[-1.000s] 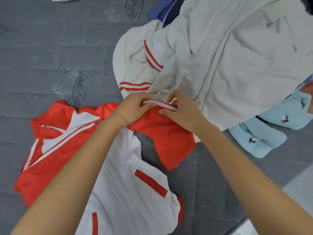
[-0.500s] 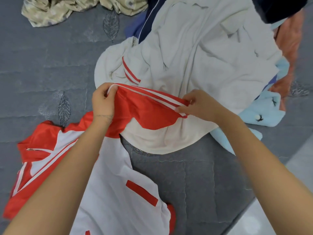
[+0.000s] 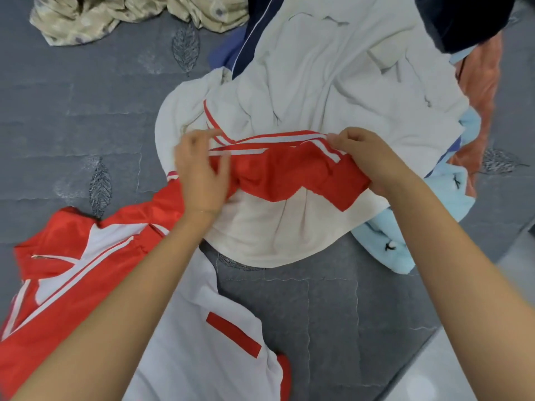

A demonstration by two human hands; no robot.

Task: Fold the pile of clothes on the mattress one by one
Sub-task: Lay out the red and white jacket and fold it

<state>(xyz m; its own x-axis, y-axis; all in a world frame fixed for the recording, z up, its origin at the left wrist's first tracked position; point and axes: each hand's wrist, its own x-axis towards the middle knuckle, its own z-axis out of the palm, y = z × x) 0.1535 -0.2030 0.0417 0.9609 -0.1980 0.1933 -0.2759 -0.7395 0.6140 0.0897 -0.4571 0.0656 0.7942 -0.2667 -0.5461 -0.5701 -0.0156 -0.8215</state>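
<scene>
A red and white jacket (image 3: 95, 270) lies spread on the grey mattress (image 3: 72, 117) at the lower left. Its red sleeve with a white-striped cuff (image 3: 289, 169) is stretched across the front of the clothes pile (image 3: 333, 82). My right hand (image 3: 373, 160) pinches the sleeve's right end at the cuff. My left hand (image 3: 199, 172) holds the sleeve's left part, fingers loosely spread over the striped edge. The pile's top piece is a large cream garment with red stripes.
A light blue garment (image 3: 451, 204) and an orange cloth (image 3: 480, 73) lie at the pile's right. A beige patterned cloth (image 3: 115, 15) sits at the top left. A dark navy piece (image 3: 463, 18) tops the pile. The mattress edge (image 3: 428, 337) runs at the lower right.
My hands have moved apart and farther up, stretching the red sleeve across the cream garment. The view has shifted up the mattress.
</scene>
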